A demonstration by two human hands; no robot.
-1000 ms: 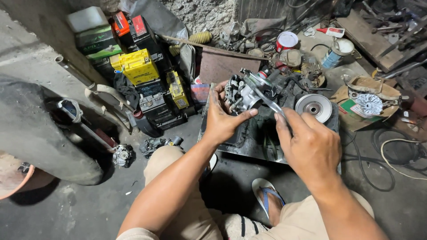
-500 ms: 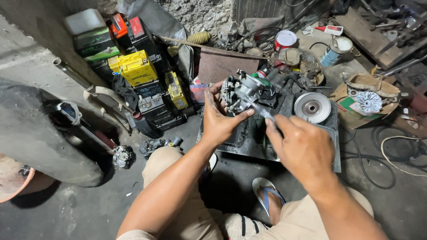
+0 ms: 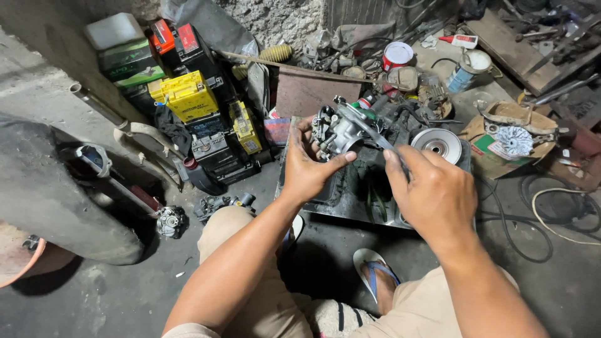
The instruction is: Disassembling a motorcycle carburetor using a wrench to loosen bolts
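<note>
Carburetor (image 3: 338, 131) is gripped in the left hand (image 3: 307, 166), thumb across the near side, fingers wrapped behind; it's held up off the dark metal tray (image 3: 350, 206). A thin metal tool (image 3: 374, 134) (screwdriver or pick, can't be told which) is pinched in the right hand (image 3: 432, 191), tip set against the carb top, shaft angled up-left from the fingertips. Both hands are closed on their items, none spread wide.

Surroundings, rel. to hands:
- Silver pulley disc (image 3: 438, 144) is seen just beyond the right hand, at the tray's far edge.
- Cardboard box w/ a white fan-like part (image 3: 514, 141) is set further right of the right hand.
- Red-and-white can (image 3: 397, 56) and blue-and-white can (image 3: 466, 69) are located beyond the carb, near the wall.
- Yellow battery (image 3: 186, 94) and a stack of other batteries are found well left of the left hand.
- Small engine part (image 3: 170, 220) lies on the floor, left of the left forearm.
- Blue sandal (image 3: 375, 269) is worn on a foot below the right hand, near the tray's near edge.
</note>
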